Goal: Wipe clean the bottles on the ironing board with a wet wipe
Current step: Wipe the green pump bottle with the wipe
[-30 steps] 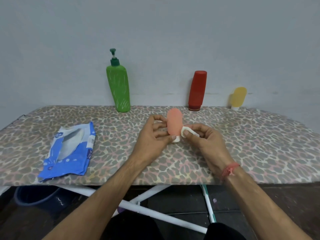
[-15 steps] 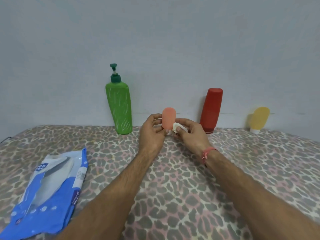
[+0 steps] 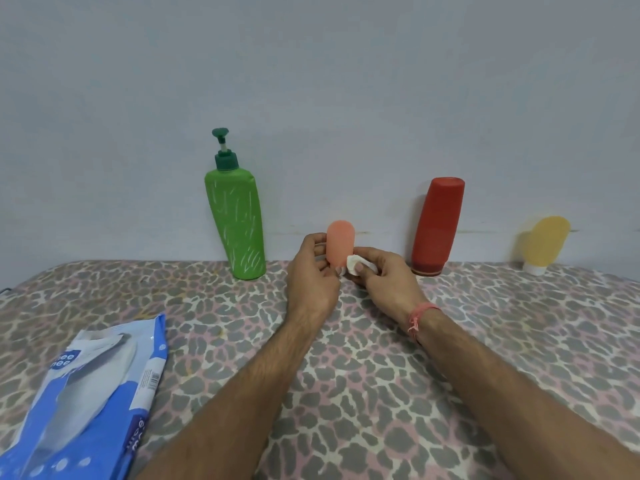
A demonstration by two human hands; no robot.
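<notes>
My ironing board [image 3: 485, 341] looms nearer than a second ago; I've carried the peach bottle [image 3: 340, 245] back toward the wall. My left hand [image 3: 313, 275] grips it upright, right hand [image 3: 384, 275] fingers pinching the folded wipe [image 3: 354, 264] at its base, ready to park it.

green pump bottle [image 3: 239, 221]; red bottle [image 3: 437, 223]; leopard-print board cover [image 3: 519, 323]

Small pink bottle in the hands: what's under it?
Under the small pink plastic bottle: left hand fingers and folded white wipe in right hand. Its base is covered.
</notes>
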